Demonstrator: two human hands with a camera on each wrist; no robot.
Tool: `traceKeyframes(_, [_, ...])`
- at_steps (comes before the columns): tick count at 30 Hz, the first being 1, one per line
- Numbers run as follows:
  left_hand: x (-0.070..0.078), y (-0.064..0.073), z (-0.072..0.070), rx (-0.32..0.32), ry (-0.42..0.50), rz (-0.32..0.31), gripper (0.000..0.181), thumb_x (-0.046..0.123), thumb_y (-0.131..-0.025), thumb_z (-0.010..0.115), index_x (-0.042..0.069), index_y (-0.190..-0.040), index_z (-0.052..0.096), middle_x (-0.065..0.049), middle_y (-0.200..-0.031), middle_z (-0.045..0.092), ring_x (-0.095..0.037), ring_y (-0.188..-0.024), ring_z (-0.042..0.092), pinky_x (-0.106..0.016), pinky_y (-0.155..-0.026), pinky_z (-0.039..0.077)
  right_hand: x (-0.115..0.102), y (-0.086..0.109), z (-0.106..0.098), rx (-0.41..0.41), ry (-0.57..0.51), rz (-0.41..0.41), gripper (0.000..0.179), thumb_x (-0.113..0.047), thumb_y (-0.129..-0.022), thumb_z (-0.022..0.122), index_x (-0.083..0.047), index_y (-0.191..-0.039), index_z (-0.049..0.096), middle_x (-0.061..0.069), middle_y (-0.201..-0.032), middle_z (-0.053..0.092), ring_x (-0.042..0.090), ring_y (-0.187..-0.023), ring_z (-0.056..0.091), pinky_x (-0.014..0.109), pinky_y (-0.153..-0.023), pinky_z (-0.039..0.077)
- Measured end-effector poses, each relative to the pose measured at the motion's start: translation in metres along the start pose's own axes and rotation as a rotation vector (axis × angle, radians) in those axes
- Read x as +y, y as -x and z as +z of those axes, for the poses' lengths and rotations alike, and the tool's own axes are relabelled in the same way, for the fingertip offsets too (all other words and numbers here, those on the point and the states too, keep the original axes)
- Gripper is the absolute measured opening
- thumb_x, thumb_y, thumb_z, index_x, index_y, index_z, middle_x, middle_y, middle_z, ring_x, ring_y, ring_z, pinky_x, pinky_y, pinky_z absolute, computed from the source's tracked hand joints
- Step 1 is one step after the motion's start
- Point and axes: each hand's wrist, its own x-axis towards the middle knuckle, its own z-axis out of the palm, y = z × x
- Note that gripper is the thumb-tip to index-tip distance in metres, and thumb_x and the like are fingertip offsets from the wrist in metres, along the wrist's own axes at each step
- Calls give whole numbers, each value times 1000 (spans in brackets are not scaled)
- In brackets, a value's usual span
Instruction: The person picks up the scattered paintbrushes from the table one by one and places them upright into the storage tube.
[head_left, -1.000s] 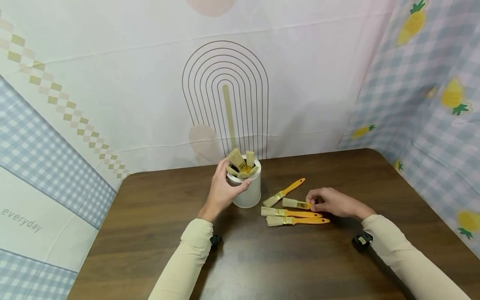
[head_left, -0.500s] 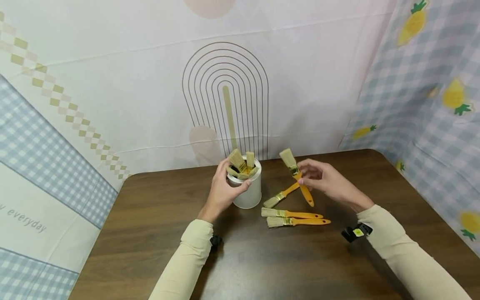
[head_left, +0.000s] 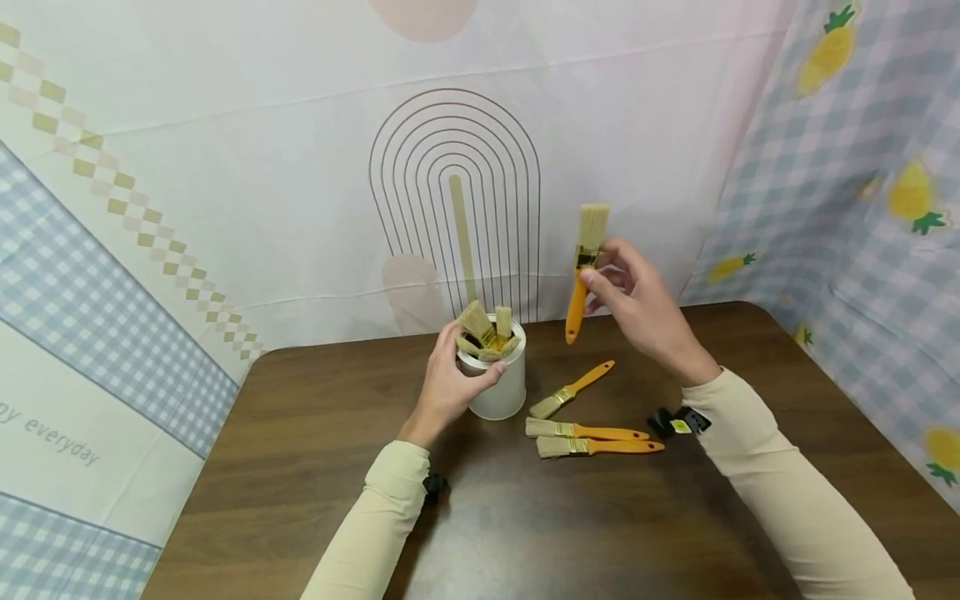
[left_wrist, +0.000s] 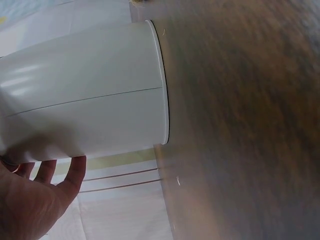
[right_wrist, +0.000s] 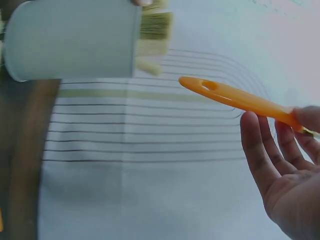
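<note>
A white can (head_left: 498,390) stands upright on the table, with several bristle brushes (head_left: 477,323) in it, bristles up. My left hand (head_left: 447,385) grips the can near its rim, thumb in front and fingers on the far left side; the left wrist view shows those fingers (left_wrist: 75,175) against its wall. My right hand (head_left: 637,302) pinches a paintbrush (head_left: 577,307) in the air, to the right of the can and above it. Its bristles point up, and its orange handle (right_wrist: 235,97) hangs down, apart from the can.
On the brown table (head_left: 315,467), right of the can, lies one angled paintbrush (head_left: 573,388). Closer to me, two more paintbrushes (head_left: 622,447) lie side by side, handles to the right. A patterned cloth (head_left: 300,192) hangs behind the table.
My right hand has picked the paintbrush up off the table, raised it and turned it from lying flat to bristles up. The left hand has kept its grip on the can.
</note>
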Motion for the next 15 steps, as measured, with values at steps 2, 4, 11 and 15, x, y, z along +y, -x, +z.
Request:
traceKeyframes(2, [0,0,0,-2,0,0,80,43,-81,85,16,-149,54,-3,-149,50,-23,-134,52,-47,-113,44,-7,-7,5,44,-14,-44,29,-14,-110,57,4,-131,53,16,-111,62,18,-90,72,32,-73,61])
traceKeyframes(4, [0,0,1,-5,-1,-1,80,44,-81,85,17,-150,54,-2,-150,50,-23,-133,52,-46,-112,44,-13,-14,10,77,-21,-83,27,-13,-109,57,6,-128,55,15,-109,62,18,-90,72,31,-72,61])
traceKeyframes(11, [0,0,0,-14,3,-9,82,46,-82,85,19,-152,52,-1,-152,48,-23,-135,52,-47,-112,44,-11,-35,36,89,-62,-123,30,-8,-108,58,8,-133,53,19,-114,61,26,-98,71,32,-76,63])
traceKeyframes(15, [1,1,-1,-14,-1,-13,83,45,-82,85,18,-152,51,-3,-152,48,-24,-135,52,-48,-113,44,1,-38,54,56,-93,-90,32,-5,-107,59,7,-136,51,22,-116,60,35,-103,71,37,-79,63])
